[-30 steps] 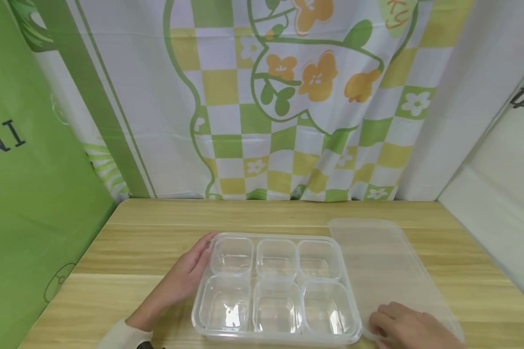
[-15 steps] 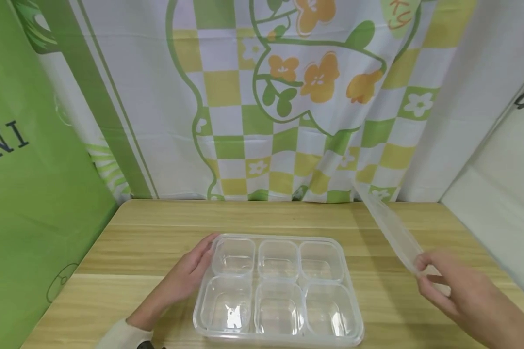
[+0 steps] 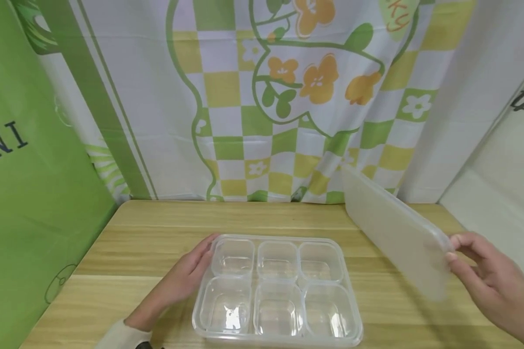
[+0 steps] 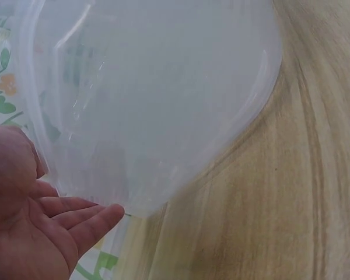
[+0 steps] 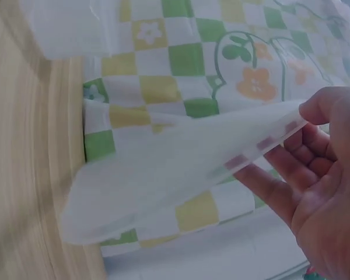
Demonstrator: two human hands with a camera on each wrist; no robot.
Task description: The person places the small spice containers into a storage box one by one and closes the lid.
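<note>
A clear rectangular food container (image 3: 278,334) stands on the wooden table, with several open square compartment boxes (image 3: 277,261) set in two rows inside it. My left hand (image 3: 189,274) rests against its far left side. The left wrist view shows the fingers of that hand (image 4: 52,221) fairly straight against the container's wall (image 4: 163,116). Off to the right, the translucent flat lid (image 3: 393,228) is held up on a steep tilt, clear of the table. My right hand (image 3: 491,278) pinches the lid's right edge, thumb opposite the fingers, as the right wrist view also shows for the lid (image 5: 163,169).
The wooden table (image 3: 157,232) ends at a patterned curtain (image 3: 262,145) behind. A green cloth (image 3: 35,194) hangs at the left and a pale one (image 3: 502,179) at the right. A thin dark line (image 3: 60,281) shows low on the green cloth.
My right hand has lifted the lid off the table, moved right and up, and turned its broad face toward the container. My left hand and the container have stayed in place.
</note>
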